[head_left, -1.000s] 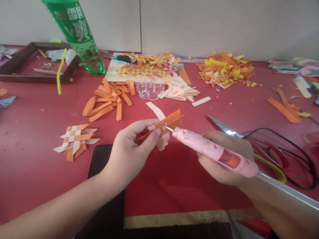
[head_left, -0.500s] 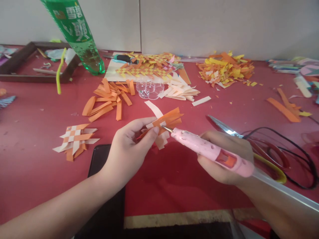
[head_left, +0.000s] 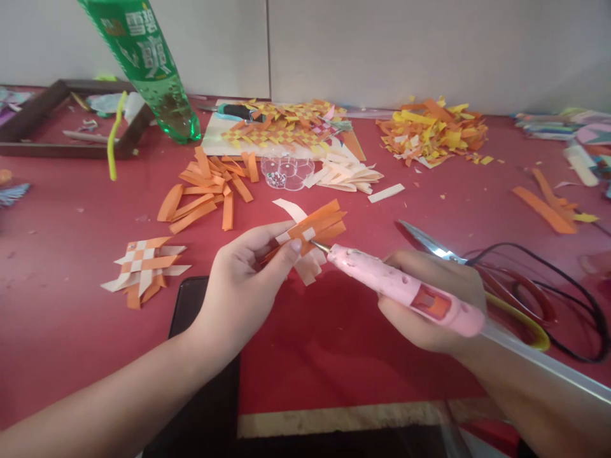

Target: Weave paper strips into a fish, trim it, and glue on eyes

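My left hand [head_left: 252,273] pinches a woven piece of orange and cream paper strips [head_left: 317,222] above the red table, thumb in front. Loose strip ends fan out to the upper right and below. My right hand [head_left: 429,299] is wrapped round a pink hot glue gun [head_left: 382,277] with a clear glue stick [head_left: 539,356] running out of its back. Its metal tip meets or nearly meets the weave beside a small cream square; contact is hard to judge. A similar woven paper fish shape [head_left: 146,264] lies on the table to the left.
Behind my hands lie orange strips [head_left: 210,187], cream strips [head_left: 348,172], a clear bead tray [head_left: 287,172] and a heap of paper scraps [head_left: 432,133]. Scissors [head_left: 429,242] and a black cord [head_left: 587,299] lie right. A green bottle [head_left: 147,70] stands near a dark frame [head_left: 62,149].
My left hand has shifted slightly left and tilted the woven piece a little. The glue gun has barely moved, its tip still at the weave.
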{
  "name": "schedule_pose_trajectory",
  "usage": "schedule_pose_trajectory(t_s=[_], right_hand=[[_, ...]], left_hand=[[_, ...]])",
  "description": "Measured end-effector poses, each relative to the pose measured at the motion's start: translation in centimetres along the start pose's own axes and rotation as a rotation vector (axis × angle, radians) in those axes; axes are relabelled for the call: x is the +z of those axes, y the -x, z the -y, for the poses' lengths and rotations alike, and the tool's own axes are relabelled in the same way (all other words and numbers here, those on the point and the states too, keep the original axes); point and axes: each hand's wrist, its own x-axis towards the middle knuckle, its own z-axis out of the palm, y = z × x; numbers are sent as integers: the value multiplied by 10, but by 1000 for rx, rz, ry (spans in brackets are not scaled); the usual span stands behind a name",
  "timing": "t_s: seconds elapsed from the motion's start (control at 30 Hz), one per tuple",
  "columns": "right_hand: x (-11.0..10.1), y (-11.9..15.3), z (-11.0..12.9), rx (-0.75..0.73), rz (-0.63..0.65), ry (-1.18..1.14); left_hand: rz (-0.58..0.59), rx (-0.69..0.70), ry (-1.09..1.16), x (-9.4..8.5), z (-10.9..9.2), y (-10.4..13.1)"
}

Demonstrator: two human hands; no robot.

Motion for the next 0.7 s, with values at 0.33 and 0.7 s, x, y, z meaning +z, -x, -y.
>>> schedule_pose_trajectory(t_s=[0.33, 0.7], right_hand=[[-1, -2, 1, -3, 7, 32], [-1, 0, 1, 9, 9, 13]], left_hand=[[-27, -16, -11, -1, 1, 0], [-40, -6, -33, 0, -1, 1]])
